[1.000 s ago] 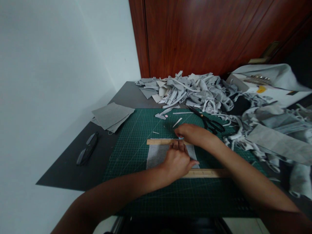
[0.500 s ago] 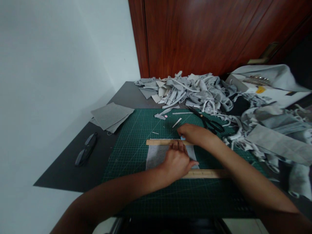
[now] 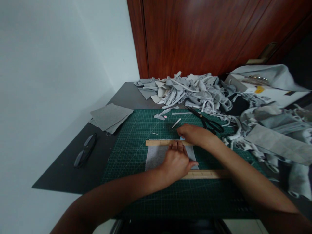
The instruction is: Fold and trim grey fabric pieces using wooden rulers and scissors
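A grey cloth piece lies on the green gridded cutting mat. Across its far edge runs a wooden ruler. My left hand presses down on the cloth, its fingertips on the ruler and its thumb stretched to the right. Just beyond the ruler's right part, my right hand is closed round a small light-blue thing; most of it is hidden in the fist. A second wooden strip lies along the cloth's near edge, partly under my right forearm.
Black scissors lie behind my right hand, near thin cloth scraps. Grey sheets and glasses are at left. A heap of grey cloth strips fills the back, with a white box and more cloth at right.
The whole view has shifted very slightly. Both hands, the ruler and the cloth keep almost the same places, with my right hand still closed by the ruler's far edge.
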Demonstrator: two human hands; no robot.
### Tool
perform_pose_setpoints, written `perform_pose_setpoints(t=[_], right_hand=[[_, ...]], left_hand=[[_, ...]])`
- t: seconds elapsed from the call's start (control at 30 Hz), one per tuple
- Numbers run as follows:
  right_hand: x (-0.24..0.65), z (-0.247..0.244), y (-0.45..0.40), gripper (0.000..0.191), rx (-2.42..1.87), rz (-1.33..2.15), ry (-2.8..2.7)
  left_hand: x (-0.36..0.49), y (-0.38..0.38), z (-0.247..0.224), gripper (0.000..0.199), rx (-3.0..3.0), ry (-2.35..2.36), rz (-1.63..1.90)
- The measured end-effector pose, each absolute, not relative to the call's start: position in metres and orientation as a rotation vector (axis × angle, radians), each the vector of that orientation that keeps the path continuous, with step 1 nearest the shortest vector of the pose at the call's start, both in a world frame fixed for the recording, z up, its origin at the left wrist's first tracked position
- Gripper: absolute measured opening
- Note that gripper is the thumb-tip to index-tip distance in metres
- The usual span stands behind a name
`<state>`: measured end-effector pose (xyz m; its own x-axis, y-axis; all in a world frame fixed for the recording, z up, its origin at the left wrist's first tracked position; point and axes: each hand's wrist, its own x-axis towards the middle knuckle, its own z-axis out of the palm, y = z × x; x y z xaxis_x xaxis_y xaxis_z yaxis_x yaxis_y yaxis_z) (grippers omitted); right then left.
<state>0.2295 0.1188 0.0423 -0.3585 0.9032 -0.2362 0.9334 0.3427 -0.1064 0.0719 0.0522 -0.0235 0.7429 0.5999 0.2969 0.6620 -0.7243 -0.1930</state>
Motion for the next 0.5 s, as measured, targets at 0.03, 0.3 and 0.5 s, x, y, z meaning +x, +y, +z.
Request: perform_pose_setpoints(t=[0.03, 0.3, 0.5], right_hand=[[0.229, 0.043, 0.118, 0.022, 1.700, -0.328, 2.452], [0.222, 0.042, 0.117, 0.021, 1.604, -0.314, 2.553], [0.218, 0.038, 0.119, 0.021, 1.616, -0.293, 2.570]], left_hand=[[0.072, 0.052, -0.024, 0.085, -2.664, -0.983, -0.310], [0.071, 0.053, -0.025, 0.085, -2.662, -0.974, -0.349], [0.071, 0.053, -0.024, 0.085, -2.643, -0.964, -0.350]])
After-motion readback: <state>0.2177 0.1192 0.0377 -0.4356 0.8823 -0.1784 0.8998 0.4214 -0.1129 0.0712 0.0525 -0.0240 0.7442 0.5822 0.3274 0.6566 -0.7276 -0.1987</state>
